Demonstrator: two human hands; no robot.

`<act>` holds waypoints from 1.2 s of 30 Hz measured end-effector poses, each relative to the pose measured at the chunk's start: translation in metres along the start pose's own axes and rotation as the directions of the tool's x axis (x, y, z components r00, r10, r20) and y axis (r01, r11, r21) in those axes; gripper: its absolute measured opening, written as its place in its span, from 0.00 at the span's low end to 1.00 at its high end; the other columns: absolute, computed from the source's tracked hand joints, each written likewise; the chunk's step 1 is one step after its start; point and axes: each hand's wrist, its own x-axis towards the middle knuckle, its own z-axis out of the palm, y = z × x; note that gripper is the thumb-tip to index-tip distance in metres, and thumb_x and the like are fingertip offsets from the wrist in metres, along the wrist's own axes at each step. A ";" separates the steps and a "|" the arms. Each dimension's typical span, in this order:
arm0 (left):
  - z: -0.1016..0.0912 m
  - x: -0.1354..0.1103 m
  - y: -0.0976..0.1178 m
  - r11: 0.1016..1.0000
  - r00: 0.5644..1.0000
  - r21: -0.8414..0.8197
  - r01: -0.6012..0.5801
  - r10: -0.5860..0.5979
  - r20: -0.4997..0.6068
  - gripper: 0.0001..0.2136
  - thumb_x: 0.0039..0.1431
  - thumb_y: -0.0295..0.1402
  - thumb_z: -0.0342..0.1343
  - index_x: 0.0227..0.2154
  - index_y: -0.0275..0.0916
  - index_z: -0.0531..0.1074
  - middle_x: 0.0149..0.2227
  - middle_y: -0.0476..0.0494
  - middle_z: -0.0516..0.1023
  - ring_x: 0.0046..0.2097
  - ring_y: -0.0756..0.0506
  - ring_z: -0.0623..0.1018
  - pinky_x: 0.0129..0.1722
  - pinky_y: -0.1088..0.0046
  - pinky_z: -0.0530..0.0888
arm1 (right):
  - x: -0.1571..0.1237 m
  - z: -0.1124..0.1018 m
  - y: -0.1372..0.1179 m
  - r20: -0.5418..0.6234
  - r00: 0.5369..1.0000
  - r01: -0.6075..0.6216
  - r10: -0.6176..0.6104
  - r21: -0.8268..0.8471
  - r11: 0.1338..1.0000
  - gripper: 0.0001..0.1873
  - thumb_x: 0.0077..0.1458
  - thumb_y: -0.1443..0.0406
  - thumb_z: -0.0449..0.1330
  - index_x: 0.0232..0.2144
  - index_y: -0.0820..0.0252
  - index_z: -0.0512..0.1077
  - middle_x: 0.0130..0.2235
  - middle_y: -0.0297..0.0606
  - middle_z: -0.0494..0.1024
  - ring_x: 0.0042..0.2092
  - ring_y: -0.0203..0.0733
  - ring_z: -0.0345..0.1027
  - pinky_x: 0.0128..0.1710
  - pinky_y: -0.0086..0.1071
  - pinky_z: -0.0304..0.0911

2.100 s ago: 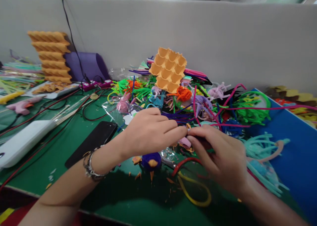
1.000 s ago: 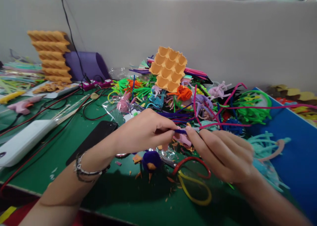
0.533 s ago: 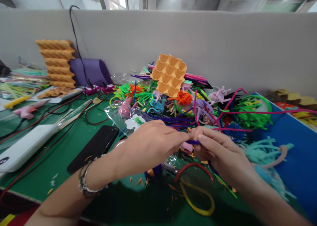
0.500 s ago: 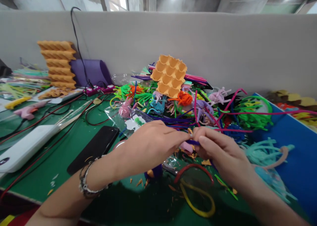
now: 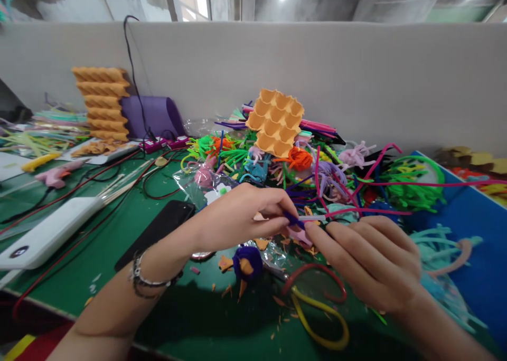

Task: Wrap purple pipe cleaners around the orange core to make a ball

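Note:
A short length of purple pipe cleaner (image 5: 293,219) is pinched between the thumb and fingers of my left hand (image 5: 241,216). My right hand (image 5: 368,260) comes from the right, its fingertips closed on the other end of that purple piece. Just behind the fingertips a pale thin stick (image 5: 312,218) shows; I cannot tell whether a hand touches it. Below my left hand sits a small purple fuzzy figure (image 5: 249,266) with orange pieces on it. Scissors with red and yellow handles (image 5: 321,319) lie on the green table (image 5: 206,319) beneath my right hand.
Behind the hands lies a heap of coloured pipe cleaners (image 5: 237,155) with an orange egg-carton piece (image 5: 276,122) on top. On the left are a black phone (image 5: 158,229), a white device (image 5: 51,234) and a pink glue gun (image 5: 57,176). A blue panel (image 5: 471,229) borders the right.
My right hand has turned and moved right and down, its back now facing up. The left fingers have opened slightly around the purple piece. The purple figure below is now uncovered.

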 end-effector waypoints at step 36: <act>0.009 0.006 -0.010 0.934 0.965 -0.248 -0.258 0.236 -0.117 0.13 0.62 0.38 0.47 0.30 0.35 0.72 0.26 0.48 0.79 0.26 0.53 0.77 0.27 0.83 0.71 | 0.004 -0.011 -0.002 0.170 0.924 -0.381 0.343 0.310 0.871 0.07 0.56 0.70 0.54 0.30 0.60 0.71 0.21 0.33 0.69 0.23 0.33 0.61 0.22 0.26 0.57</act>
